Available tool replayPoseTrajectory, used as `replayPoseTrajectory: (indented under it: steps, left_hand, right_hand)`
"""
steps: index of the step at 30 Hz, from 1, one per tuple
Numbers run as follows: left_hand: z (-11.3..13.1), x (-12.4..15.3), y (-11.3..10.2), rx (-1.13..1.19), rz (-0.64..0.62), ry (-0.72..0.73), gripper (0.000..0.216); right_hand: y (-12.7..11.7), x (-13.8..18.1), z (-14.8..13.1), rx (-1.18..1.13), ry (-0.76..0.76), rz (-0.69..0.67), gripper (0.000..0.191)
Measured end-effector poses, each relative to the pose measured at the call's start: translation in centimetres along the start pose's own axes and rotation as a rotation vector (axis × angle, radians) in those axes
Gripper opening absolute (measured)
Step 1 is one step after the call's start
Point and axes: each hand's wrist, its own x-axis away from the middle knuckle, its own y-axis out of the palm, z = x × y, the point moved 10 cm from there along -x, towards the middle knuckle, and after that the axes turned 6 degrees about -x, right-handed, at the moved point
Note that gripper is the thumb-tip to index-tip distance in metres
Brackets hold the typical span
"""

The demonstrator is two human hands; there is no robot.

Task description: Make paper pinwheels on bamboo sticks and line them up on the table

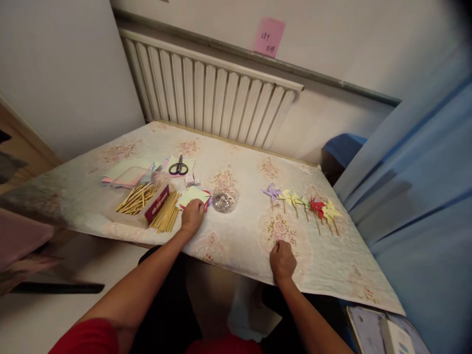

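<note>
My left hand (192, 217) rests with curled fingers on the near edge of a small pile of coloured paper squares (191, 197). Whether a sheet is pinched in it is hidden. Further right, my right hand (283, 260) lies closed on the tablecloth near the table's front edge, with nothing visible in it. Between and beyond the hands stands a clear round dish (225, 200) with small shiny metal pieces. Left of my left hand, thin wooden sticks (164, 212) lie loose against a plastic box (129, 217) that holds more sticks.
Several finished paper pinwheels (294, 199) on sticks lie in a row at the right. Black-handled scissors (178, 167) rest on paper behind the pile. Larger paper sheets (125, 172) lie at the left. A radiator (217, 96) and a blue curtain (413, 196) border the table (236, 246).
</note>
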Motion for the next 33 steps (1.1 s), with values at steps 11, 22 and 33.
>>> replayPoseTrajectory:
  steps: [11,22,33]
  left_hand:
    - [0.5,-4.2,-0.1,-0.318,-0.093,0.047,0.036]
    - [-1.1,-2.1,1.8,-0.371,-0.192,-0.024,0.043]
    - [-1.9,-2.2,1.8,-0.331,-0.232,-0.017,0.039]
  right_hand:
    - [-0.4,0.0,-0.6,0.043,-0.013,-0.032,0.019]
    - [-0.2,0.0,-0.4,0.036,-0.006,-0.027,0.017]
    - [-0.1,0.0,-0.3,0.022,-0.011,-0.021,0.018]
